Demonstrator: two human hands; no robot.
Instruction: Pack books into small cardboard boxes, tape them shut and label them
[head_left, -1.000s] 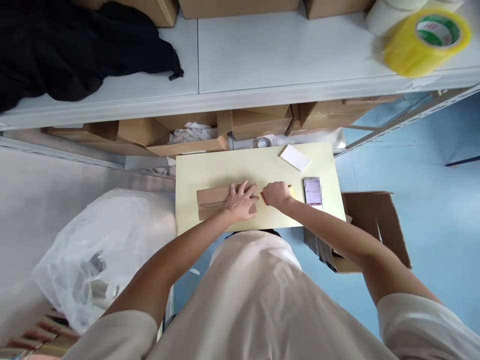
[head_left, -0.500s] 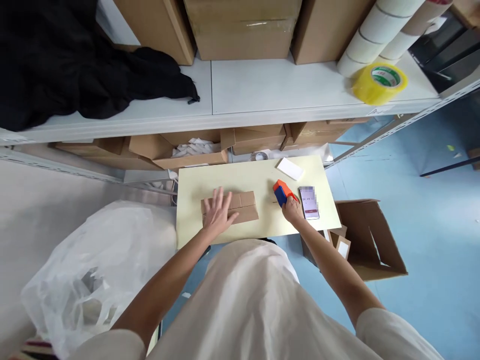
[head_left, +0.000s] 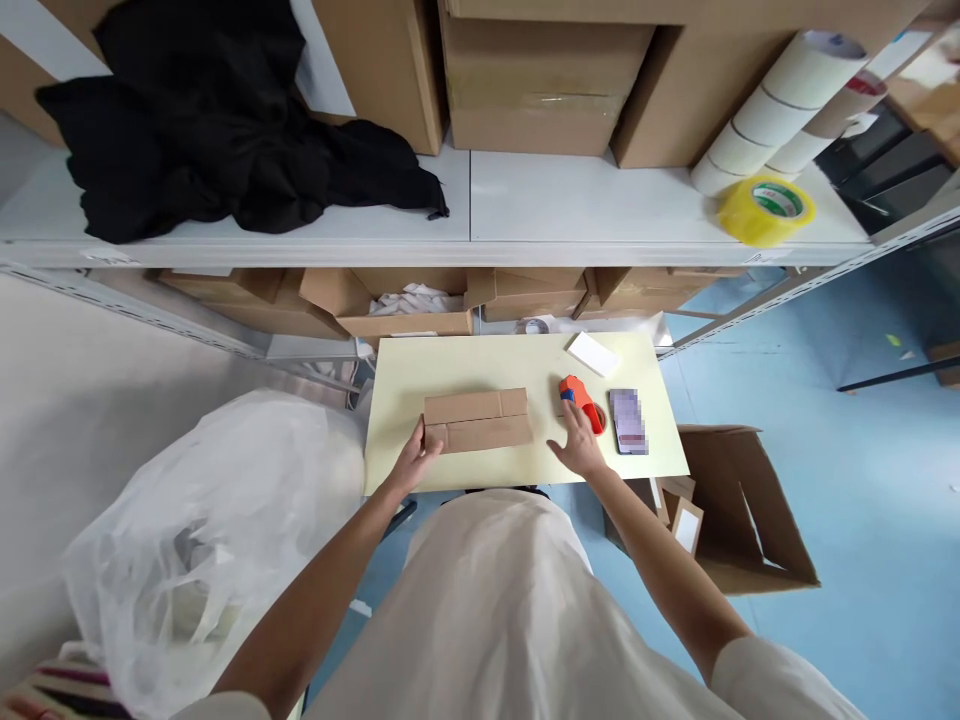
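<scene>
A small flat-sided cardboard box [head_left: 480, 420] lies on the pale yellow table [head_left: 450, 360]. My left hand [head_left: 415, 460] grips its left end, thumb on the near corner and the other fingers along the side. To the right, an orange and blue tape dispenser [head_left: 576, 388] lies on the tabletop. Just in front of it is my right hand [head_left: 581, 447], thumb spread wide and fingers apart. Its fingertips overlap the dispenser's near edge; whether they touch it I cannot tell.
A phone [head_left: 628, 420] and a white slab-like box [head_left: 592, 354] lie on the table's right part. Beyond stands a shelf [head_left: 562, 200] with cartons, black cloth [head_left: 225, 150] and yellow tape [head_left: 765, 212]. An open carton [head_left: 757, 510] is at right, a plastic bag [head_left: 217, 500] at left.
My left hand has slid from flat on top of the cardboard box to its left end. My right hand has let go of the tape dispenser, which now lies on the table.
</scene>
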